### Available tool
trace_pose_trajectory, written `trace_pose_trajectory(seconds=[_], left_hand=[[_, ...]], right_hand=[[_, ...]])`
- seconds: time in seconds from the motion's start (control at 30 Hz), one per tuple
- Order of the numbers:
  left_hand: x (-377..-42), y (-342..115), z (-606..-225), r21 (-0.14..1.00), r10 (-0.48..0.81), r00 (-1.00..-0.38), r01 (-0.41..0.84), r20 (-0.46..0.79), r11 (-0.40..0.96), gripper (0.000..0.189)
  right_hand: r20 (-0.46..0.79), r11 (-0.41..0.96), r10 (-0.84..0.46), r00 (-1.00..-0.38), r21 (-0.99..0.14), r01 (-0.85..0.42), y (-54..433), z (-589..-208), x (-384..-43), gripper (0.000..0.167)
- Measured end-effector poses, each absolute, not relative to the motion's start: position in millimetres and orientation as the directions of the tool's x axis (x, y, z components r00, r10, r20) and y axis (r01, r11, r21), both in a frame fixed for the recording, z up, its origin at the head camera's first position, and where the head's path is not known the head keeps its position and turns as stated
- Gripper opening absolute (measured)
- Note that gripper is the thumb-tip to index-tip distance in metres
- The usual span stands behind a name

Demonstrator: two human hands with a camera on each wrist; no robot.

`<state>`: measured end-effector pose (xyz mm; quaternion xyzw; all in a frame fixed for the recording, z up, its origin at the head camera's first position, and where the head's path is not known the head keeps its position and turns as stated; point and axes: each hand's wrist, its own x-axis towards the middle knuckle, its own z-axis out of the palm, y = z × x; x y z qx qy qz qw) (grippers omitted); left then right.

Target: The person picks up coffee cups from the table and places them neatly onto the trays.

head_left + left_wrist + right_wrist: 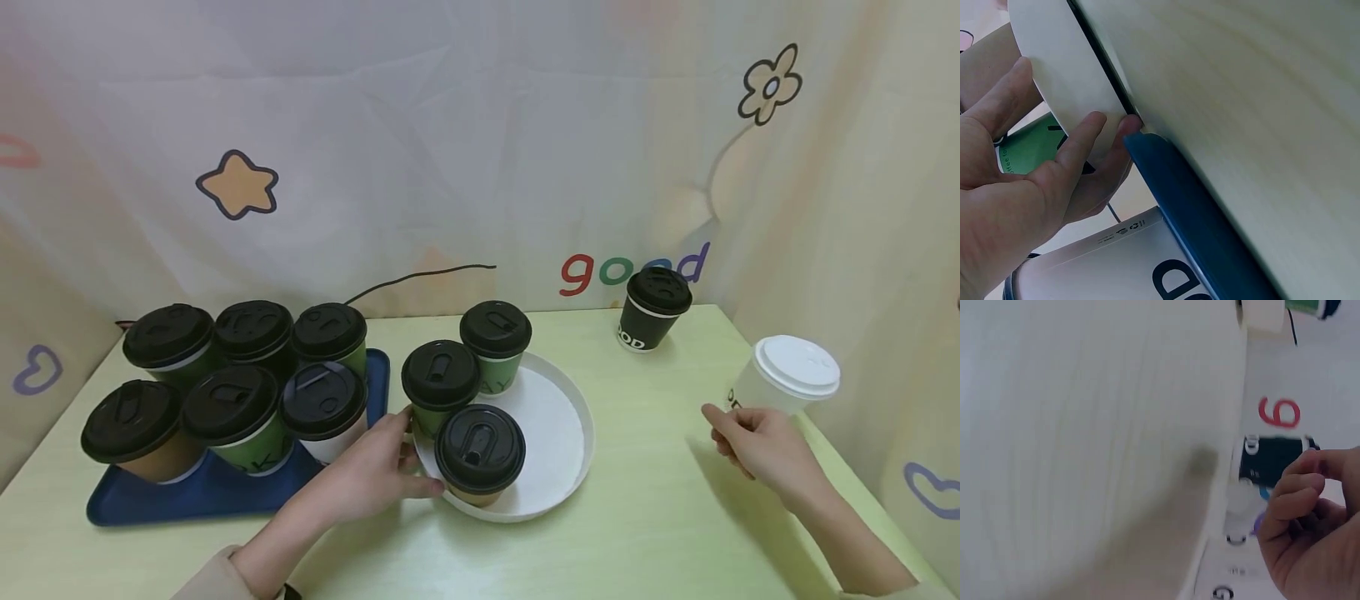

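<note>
A round white plate [551, 433] carries two green cups and one brown cup, all with black lids. My left hand [378, 467] rests against the plate's left side, its thumb by the brown cup [480, 450] and its fingers beside the nearer green cup [440, 375]. The left wrist view shows these fingers [1079, 147] fairly straight along the plate's outer wall [1075, 69]. My right hand [768, 450] hovers over the table with fingers loosely curled, holding nothing. Just behind it stands a white cup [791, 371] with a white lid, partly hidden.
On the left, a blue tray [187, 504] holds several black-lidded cups, among them a white cup [326, 408] close to my left forearm. A black cup [652, 308] stands at the table's back right. A printed curtain [450, 167] hangs behind the table.
</note>
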<state>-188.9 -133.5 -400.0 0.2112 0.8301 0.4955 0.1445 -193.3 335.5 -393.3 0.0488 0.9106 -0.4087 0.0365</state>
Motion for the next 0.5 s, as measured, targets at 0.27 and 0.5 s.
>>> trace_pose_trajectory(seconds=[0.27, 0.5], left_hand=[[-189.8, -132.7, -399.6, 0.873, 0.496, -0.868, 0.226, -0.02, 0.431, 0.06], [-190.6, -135.0, -401.8, 0.871, 0.498, -0.867, 0.234, -0.014, 0.432, 0.059]], right_hand=[[-0.302, 0.788, 0.002, -0.953, -0.586, 0.188, 378.8, -383.8, -177.8, 0.064], [-0.341, 0.809, 0.073, -0.937, -0.529, 0.256, 399.9, -377.7, -176.4, 0.063]])
